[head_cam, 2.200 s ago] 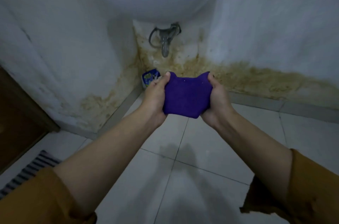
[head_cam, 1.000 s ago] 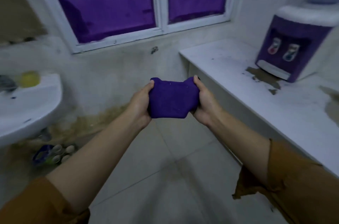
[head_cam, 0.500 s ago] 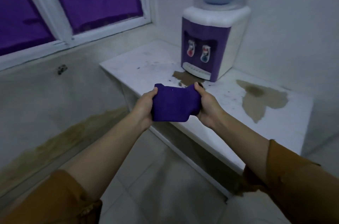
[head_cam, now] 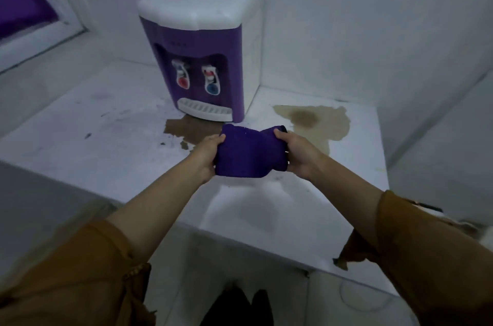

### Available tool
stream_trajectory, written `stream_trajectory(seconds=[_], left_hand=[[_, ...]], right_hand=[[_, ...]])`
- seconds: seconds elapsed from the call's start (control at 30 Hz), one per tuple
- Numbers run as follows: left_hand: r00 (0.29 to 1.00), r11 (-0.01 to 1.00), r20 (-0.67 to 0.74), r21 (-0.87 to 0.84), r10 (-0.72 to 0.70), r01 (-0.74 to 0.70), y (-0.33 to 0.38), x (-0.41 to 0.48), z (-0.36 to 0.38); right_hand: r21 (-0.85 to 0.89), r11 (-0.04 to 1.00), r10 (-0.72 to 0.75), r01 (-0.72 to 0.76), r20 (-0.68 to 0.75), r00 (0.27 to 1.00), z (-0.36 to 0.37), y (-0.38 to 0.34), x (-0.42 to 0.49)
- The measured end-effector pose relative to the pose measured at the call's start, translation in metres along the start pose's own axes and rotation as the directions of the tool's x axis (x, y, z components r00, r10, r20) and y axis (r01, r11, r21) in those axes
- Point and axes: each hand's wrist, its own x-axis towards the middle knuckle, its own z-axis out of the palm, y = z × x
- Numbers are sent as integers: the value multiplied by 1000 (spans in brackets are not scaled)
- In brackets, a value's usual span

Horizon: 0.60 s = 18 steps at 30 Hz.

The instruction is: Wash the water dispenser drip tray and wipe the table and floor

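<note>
Gripping folded purple cloth [head_cam: 249, 153] from both ends, left hand [head_cam: 206, 154] and right hand [head_cam: 298, 153] hover over stained table [head_cam: 112, 144]; careless swipe risks smearing brown spill [head_cam: 190, 129] toward dispenser [head_cam: 198, 58].

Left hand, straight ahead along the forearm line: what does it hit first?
Probably the dispenser, near its drip tray. The left hand holds the cloth above the table, and its line passes over the brown spill. Depth is unclear; a lower path would meet the table first.
</note>
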Motion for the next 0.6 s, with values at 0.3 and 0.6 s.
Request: stream_trajectory(seconds=[0.3, 0.6], left_hand=[[980, 970, 164, 230, -114, 74, 12, 100, -14], [947, 688, 258, 724, -190, -59, -5, 135, -31]], right_hand=[[145, 988, 88, -47, -288, 954, 17, 22, 70], [94, 989, 147, -117, -447, 882, 10, 53, 99]])
